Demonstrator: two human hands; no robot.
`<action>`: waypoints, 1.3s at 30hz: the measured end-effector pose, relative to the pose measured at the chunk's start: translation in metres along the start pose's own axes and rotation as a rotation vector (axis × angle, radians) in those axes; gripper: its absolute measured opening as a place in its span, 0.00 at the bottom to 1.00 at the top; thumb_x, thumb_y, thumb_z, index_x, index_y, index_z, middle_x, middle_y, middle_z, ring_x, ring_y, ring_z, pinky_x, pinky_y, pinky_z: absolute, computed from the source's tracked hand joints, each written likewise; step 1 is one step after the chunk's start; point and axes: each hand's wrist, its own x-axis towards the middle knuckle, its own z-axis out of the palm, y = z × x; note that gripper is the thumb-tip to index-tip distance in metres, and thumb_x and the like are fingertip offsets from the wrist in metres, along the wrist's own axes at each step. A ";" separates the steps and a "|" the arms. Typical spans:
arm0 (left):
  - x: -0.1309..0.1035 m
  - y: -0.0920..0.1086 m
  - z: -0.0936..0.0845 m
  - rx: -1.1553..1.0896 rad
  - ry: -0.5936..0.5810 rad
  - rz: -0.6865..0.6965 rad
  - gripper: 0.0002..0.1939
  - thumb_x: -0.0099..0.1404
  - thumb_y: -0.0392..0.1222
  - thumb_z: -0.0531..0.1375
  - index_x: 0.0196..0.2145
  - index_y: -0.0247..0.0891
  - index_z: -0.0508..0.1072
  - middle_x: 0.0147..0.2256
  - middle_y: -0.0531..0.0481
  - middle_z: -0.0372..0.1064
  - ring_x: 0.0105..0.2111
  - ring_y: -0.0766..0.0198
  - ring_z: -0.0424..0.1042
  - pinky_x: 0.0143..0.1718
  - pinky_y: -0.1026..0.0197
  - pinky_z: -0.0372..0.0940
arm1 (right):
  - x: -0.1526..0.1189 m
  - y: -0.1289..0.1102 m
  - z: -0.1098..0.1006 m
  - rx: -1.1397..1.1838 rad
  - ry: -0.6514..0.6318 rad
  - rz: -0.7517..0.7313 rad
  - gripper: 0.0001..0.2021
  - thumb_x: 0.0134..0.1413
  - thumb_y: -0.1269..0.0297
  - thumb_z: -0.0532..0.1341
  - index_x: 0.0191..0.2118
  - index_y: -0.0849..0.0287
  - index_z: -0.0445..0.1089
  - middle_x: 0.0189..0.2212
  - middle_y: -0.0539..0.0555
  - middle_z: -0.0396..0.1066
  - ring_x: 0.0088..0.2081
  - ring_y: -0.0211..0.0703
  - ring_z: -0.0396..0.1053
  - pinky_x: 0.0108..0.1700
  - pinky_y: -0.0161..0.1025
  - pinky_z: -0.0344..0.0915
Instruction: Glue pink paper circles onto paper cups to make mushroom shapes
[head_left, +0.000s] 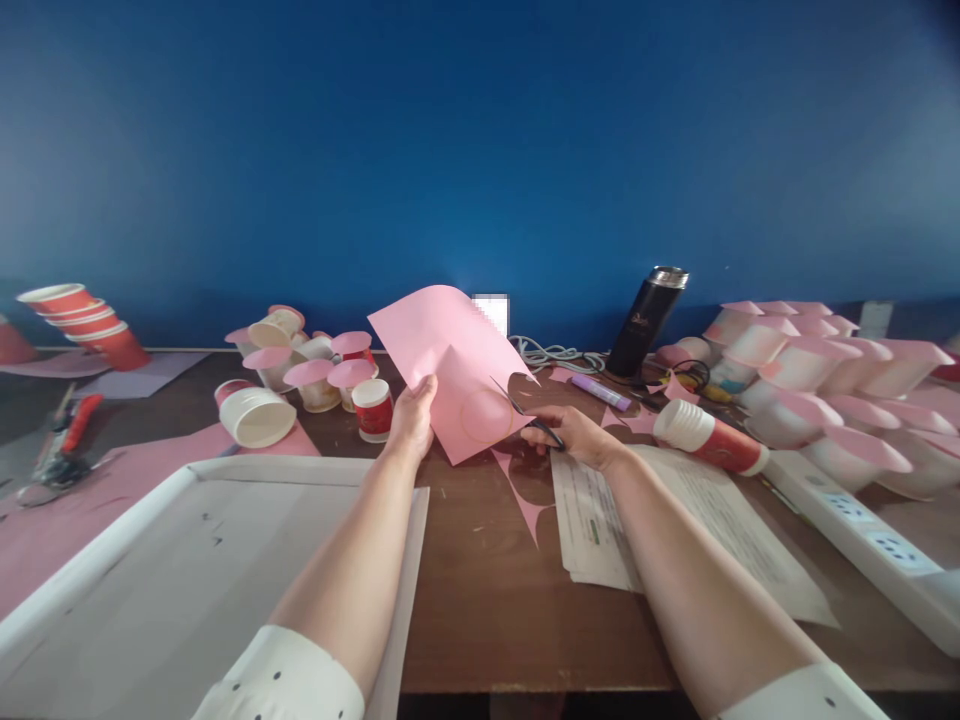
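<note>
At the centre of the frame, my left hand [412, 412] pinches the pink paper sheet [450, 368] while my right hand [574, 435] grips scissors [525, 412], their blades at its edge.

Open table [480, 600]: bare brown strip between white tray [150, 540] and printed papers [675, 520].
Left: cup cluster [315, 370] near the tray's far edge.
Right: pink-lidded cups [825, 380], power strip [862, 510], lying cup stack [712, 438].
Far edge: black flask [646, 320], cables [555, 353].
</note>
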 end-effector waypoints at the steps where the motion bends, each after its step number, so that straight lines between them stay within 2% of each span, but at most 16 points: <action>1: 0.000 0.000 0.000 -0.004 -0.002 0.000 0.27 0.50 0.51 0.68 0.44 0.31 0.72 0.42 0.39 0.74 0.47 0.49 0.71 0.51 0.50 0.62 | 0.000 0.000 0.000 -0.008 -0.005 -0.002 0.23 0.44 0.52 0.67 0.44 0.61 0.74 0.22 0.51 0.70 0.22 0.35 0.64 0.26 0.34 0.62; 8: 0.000 0.000 -0.001 0.002 -0.011 0.008 0.27 0.51 0.50 0.68 0.44 0.32 0.73 0.45 0.38 0.73 0.47 0.49 0.71 0.53 0.48 0.60 | 0.000 -0.002 -0.002 -0.039 -0.013 -0.006 0.23 0.44 0.52 0.67 0.45 0.62 0.74 0.22 0.51 0.70 0.22 0.35 0.64 0.26 0.34 0.61; 13: 0.001 -0.001 -0.002 -0.003 -0.004 0.002 0.26 0.50 0.50 0.68 0.43 0.32 0.73 0.43 0.39 0.74 0.48 0.51 0.71 0.53 0.49 0.61 | -0.001 -0.004 -0.002 -0.060 -0.022 -0.004 0.25 0.44 0.52 0.67 0.46 0.63 0.74 0.20 0.50 0.68 0.22 0.36 0.64 0.26 0.34 0.60; 20: 0.000 0.000 -0.001 0.004 -0.002 0.006 0.26 0.49 0.51 0.68 0.42 0.32 0.74 0.42 0.39 0.74 0.46 0.49 0.73 0.53 0.47 0.61 | -0.003 -0.009 0.000 -0.049 -0.025 0.021 0.26 0.44 0.52 0.67 0.47 0.65 0.74 0.20 0.51 0.68 0.21 0.35 0.63 0.25 0.34 0.59; 30: 0.001 0.000 -0.003 0.016 0.009 -0.013 0.24 0.52 0.49 0.68 0.43 0.32 0.73 0.43 0.40 0.74 0.46 0.52 0.72 0.52 0.51 0.62 | -0.002 -0.007 0.000 -0.060 -0.041 0.022 0.28 0.43 0.51 0.67 0.48 0.64 0.73 0.19 0.50 0.68 0.21 0.35 0.62 0.25 0.35 0.58; 34: -0.003 0.006 0.001 -0.024 -0.035 -0.029 0.26 0.51 0.48 0.68 0.46 0.34 0.71 0.45 0.40 0.73 0.46 0.52 0.72 0.52 0.50 0.63 | -0.002 -0.007 0.002 -0.014 -0.034 0.009 0.23 0.44 0.52 0.67 0.44 0.63 0.75 0.22 0.51 0.69 0.21 0.34 0.63 0.26 0.35 0.58; 39: -0.009 0.014 0.007 -0.094 -0.095 -0.107 0.29 0.53 0.51 0.67 0.49 0.35 0.70 0.46 0.39 0.73 0.50 0.51 0.70 0.53 0.51 0.63 | -0.001 -0.012 0.009 0.082 0.110 0.002 0.16 0.44 0.51 0.67 0.29 0.61 0.73 0.20 0.50 0.66 0.21 0.34 0.62 0.21 0.33 0.50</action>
